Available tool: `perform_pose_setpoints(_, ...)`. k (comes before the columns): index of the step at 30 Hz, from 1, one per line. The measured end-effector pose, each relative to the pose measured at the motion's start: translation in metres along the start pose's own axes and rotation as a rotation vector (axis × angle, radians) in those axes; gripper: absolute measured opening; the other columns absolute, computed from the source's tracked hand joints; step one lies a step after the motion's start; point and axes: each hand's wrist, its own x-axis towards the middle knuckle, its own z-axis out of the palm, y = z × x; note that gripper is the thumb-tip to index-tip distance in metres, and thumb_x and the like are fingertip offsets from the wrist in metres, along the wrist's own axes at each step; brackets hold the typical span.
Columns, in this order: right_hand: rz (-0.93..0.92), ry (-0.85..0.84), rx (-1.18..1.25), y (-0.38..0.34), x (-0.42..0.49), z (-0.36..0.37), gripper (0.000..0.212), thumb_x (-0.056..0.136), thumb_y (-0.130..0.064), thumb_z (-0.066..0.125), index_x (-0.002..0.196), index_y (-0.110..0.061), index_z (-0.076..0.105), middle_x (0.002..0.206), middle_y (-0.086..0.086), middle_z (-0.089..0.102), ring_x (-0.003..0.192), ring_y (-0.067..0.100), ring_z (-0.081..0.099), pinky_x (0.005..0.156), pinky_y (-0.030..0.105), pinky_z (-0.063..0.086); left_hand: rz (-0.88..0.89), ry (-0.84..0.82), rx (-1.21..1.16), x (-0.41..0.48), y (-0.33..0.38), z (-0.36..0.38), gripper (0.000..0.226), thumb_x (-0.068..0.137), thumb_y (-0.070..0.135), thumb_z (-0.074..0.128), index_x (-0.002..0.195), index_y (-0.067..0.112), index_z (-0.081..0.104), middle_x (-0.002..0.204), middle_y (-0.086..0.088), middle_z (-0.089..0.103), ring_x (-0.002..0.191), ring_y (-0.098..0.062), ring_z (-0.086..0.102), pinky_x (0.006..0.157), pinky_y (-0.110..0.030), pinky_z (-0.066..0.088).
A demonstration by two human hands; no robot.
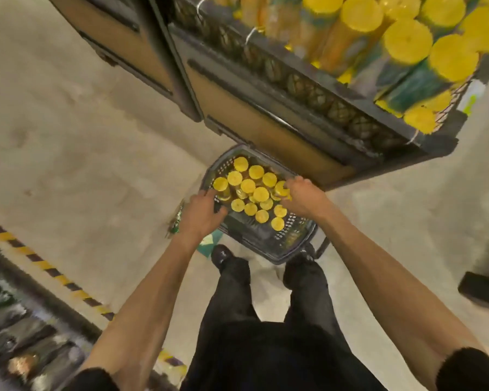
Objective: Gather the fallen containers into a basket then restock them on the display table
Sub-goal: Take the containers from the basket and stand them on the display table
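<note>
A dark mesh basket [268, 246] stands on the floor in front of my feet, packed with several upright yellow-lidded containers [248, 186]. My right hand [304, 198] reaches in at the basket's right side, its fingers curled round a yellow-lidded container [280, 188]. My left hand [201, 213] lies over the basket's left rim, fingertips by the nearest lids; blur hides whether it grips anything. The display table [322, 80] rises at the upper right, loaded with several more yellow-lidded containers [407, 42].
A blurred green object [175, 224] lies on the floor under my left wrist, and a teal one [209, 241] lies by my left shoe. A yellow-black striped floor line [45, 266] runs along a low shelf at the left. A dark object [483, 286] sits at the right edge.
</note>
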Motion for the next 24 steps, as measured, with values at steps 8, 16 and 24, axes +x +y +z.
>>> perform_pose_setpoints(8, 0.085, 0.034, 0.094, 0.003, 0.052, 0.064, 0.041, 0.091, -0.028, 0.059, 0.122, -0.002, 0.051, 0.123, 0.022, 0.049, 0.115, 0.040, 0.048, 0.080, 0.042, 0.044, -0.014, -0.015, -0.020, 0.092, -0.043, 0.032, 0.052, 0.088, 0.037, 0.060, 0.131, 0.008, 0.051, 0.121, -0.024, 0.057, 0.113, -0.042, 0.054, 0.089, -0.050, 0.049)
perform_pose_setpoints(16, 0.111, -0.046, 0.050, 0.027, 0.155, 0.146, 0.047, 0.090, -0.032, 0.062, 0.125, -0.003, 0.050, 0.127, 0.023, 0.050, 0.117, 0.043, 0.049, 0.086, 0.045, 0.047, 0.117, -0.135, 0.110, 0.192, -0.078, 0.116, 0.053, 0.092, 0.035, 0.059, 0.131, 0.001, 0.048, 0.123, -0.033, 0.051, 0.116, -0.050, 0.049, 0.092, -0.055, 0.045)
perform_pose_setpoints(24, 0.128, -0.038, 0.084, 0.046, 0.247, 0.225, 0.058, 0.090, -0.034, 0.064, 0.135, -0.004, 0.042, 0.136, 0.020, 0.042, 0.126, 0.040, 0.043, 0.094, 0.050, 0.047, 0.060, -0.128, 0.171, 0.275, -0.119, 0.188, 0.055, 0.089, 0.035, 0.063, 0.132, 0.005, 0.047, 0.127, -0.028, 0.049, 0.117, -0.047, 0.050, 0.091, -0.054, 0.045)
